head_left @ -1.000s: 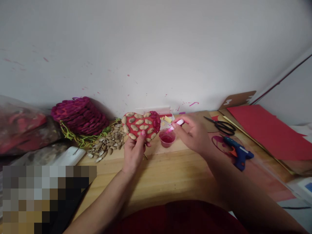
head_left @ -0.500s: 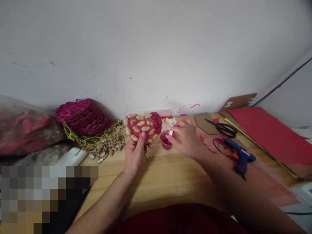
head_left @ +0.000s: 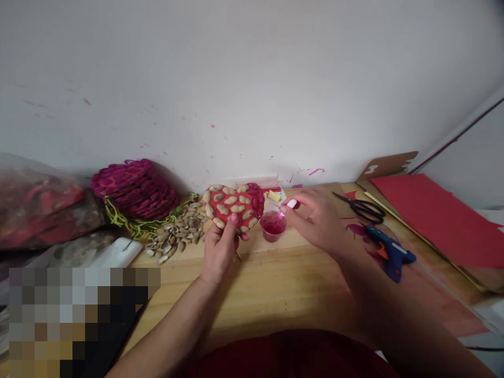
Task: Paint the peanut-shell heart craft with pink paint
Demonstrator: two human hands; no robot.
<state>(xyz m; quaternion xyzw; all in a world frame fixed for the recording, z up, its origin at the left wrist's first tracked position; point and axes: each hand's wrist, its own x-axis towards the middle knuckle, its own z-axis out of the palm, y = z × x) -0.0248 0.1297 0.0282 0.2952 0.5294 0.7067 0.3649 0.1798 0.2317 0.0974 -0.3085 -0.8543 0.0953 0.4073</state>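
My left hand [head_left: 224, 239] grips a red heart-shaped board [head_left: 227, 197] with whole peanut shells stuck over its face, thumb on the front. Glossy magenta paint covers the shells at the board's upper right. Between the fingers of my right hand [head_left: 318, 218] is a small tool with a white rounded end [head_left: 292, 203]; its kind is unclear, and a pinkish tip shows just above the paint cup. The clear plastic cup [head_left: 273, 227] holds magenta liquid and stands on the table below, between both hands.
Loose peanut shells [head_left: 181, 231] and a stack of magenta-painted pieces [head_left: 136, 189] lie to the left, beside plastic bags [head_left: 43, 205]. On the right are black scissors [head_left: 366, 210], a blue glue gun [head_left: 394, 254] and red sheets [head_left: 437, 220]. A wall rises behind the table.
My right hand has moved right and lifted away from the cup with the white-ended tool. The heart-shaped board stays in my left hand, nearly unmoved.
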